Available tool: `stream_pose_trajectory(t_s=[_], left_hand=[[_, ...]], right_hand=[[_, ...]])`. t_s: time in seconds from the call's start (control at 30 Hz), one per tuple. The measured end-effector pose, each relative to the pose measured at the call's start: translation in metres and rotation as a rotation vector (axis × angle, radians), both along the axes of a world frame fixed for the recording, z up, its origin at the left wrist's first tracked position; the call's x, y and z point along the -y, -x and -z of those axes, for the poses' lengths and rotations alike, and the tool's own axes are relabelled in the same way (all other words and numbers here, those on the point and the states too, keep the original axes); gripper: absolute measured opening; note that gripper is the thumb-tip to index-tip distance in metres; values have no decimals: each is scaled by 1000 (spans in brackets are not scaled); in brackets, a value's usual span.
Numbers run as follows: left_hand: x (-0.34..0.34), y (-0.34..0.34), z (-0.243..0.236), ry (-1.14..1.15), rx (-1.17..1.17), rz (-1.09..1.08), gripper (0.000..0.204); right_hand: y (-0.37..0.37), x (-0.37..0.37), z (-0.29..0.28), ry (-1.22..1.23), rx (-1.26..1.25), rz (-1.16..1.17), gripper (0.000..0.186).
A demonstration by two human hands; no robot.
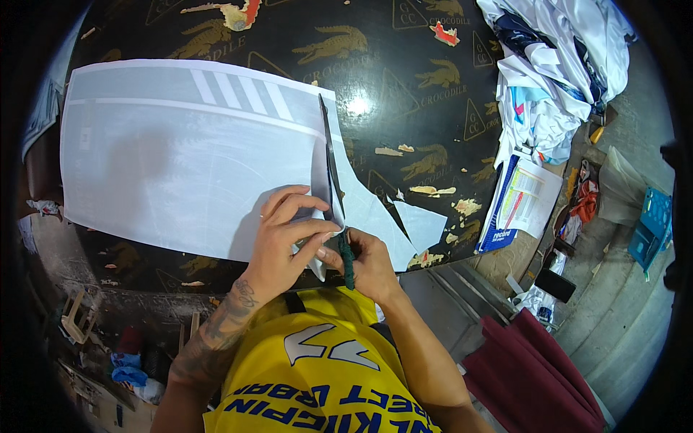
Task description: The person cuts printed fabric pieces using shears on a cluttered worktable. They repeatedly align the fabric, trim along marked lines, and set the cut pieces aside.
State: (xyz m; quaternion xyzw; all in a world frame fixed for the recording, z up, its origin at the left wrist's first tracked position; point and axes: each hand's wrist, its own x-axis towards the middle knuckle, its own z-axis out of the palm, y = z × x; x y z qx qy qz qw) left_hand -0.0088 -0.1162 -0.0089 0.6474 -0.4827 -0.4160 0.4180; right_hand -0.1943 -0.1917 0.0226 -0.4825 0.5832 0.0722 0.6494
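A large white sheet (pixel 188 173) with a grey band and slanted stripes lies over the dark table; whether it is cloth or paper I cannot tell. My right hand (pixel 369 265) grips a pair of scissors (pixel 347 263) by handles wrapped in green. The long dark blades point away from me along the sheet's right part, their tips near its far edge. At the pivot, my left hand (pixel 285 234) pinches a raised fold of the sheet between thumb and fingers. Right of the blades lies a narrower white piece (pixel 386 227), with a pointed offcut (pixel 424 224) beside it.
The dark tabletop (pixel 404 72) has gold animal prints and torn, peeling patches. White garments (pixel 548 94) are heaped at the far right, above a blue notebook with papers (pixel 520 202). Maroon cloth (pixel 534 372) hangs at the lower right. A teal plastic container (pixel 652 227) sits farther right.
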Motion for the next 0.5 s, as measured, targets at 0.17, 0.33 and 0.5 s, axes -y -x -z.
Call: stream_pose_trajectory(t_s=[0.17, 0.33, 0.5], left_hand=[[-1, -2, 6, -22, -53, -13, 16], [-3, 1, 7, -13, -16, -12, 16], [0, 6, 8, -14, -9, -59, 16]], right_hand=[[-1, -4, 5, -16, 1, 32, 40], [2, -3, 11, -82, 33, 72, 42], [3, -1, 14, -9, 29, 27, 47]])
